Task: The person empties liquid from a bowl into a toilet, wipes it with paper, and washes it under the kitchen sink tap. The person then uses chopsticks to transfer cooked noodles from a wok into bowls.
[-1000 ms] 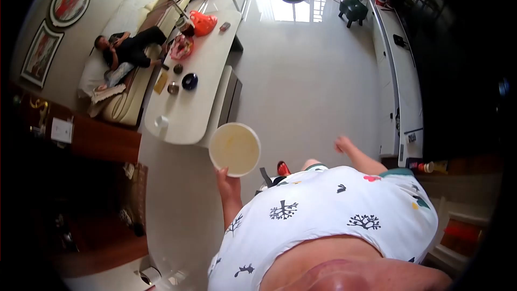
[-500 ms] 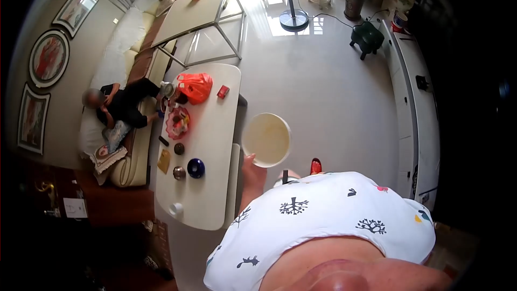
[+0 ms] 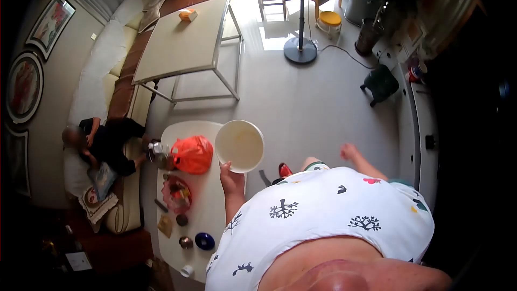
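Note:
A round white basin (image 3: 239, 145) is held out in front of my body, its mouth facing the camera and its inside pale cream. My left hand (image 3: 230, 175) grips it by the near rim, with the fingers partly hidden by the wall. Out to the right, my right hand (image 3: 349, 151) hangs over the floor, away from any object. Its fingers look curled, with nothing visible in them. Just left of the basin, a red plastic bag (image 3: 192, 154) stands on the white coffee table (image 3: 207, 205).
A red fruit dish (image 3: 176, 195), a blue ashtray-like dish (image 3: 204, 241) and a white cup (image 3: 187, 271) sit on the coffee table. Ahead are a square table (image 3: 180, 43), a standing fan (image 3: 300, 51) with its cord, and a green stool (image 3: 380, 83). Another person (image 3: 110, 140) sits on the sofa.
I have moved forward, so the furniture ahead appears nearer and the coffee table lower. The basin has shifted left, close to the red bag. My right hand has come into view.

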